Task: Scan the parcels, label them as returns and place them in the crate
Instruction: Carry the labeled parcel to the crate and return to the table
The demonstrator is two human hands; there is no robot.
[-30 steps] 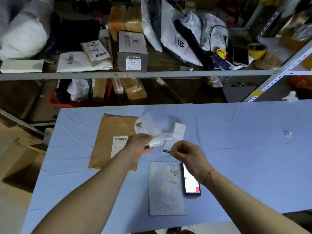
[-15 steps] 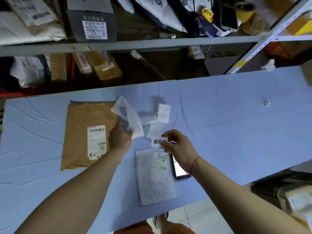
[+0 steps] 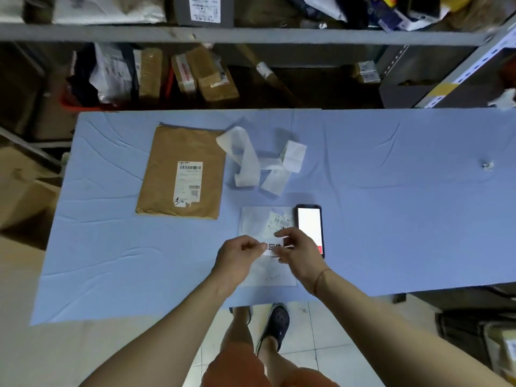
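A small white parcel [image 3: 259, 224] with a barcode label lies flat near the front edge of the blue table [image 3: 391, 219]. Just above it, my left hand [image 3: 237, 255] and my right hand [image 3: 296, 252] each pinch one end of a white return label [image 3: 273, 247] with black characters. A brown paper parcel [image 3: 181, 171] with a white shipping label lies flat to the left. The curled white label backing strip [image 3: 251, 160] lies loose behind the white parcel. A phone [image 3: 310, 227] with a lit screen lies beside the white parcel's right edge.
Behind the table stand metal shelves [image 3: 251, 34] packed with boxes and bags. A red crate [image 3: 75, 99] with parcels sits on the floor at back left. Cardboard boxes [image 3: 22, 191] stand left of the table. A small scrap [image 3: 488, 165] lies at the table's right.
My left hand let go of the backing strip, which now lies on the table. Both hands came down over the white parcel, holding the peeled label between them.
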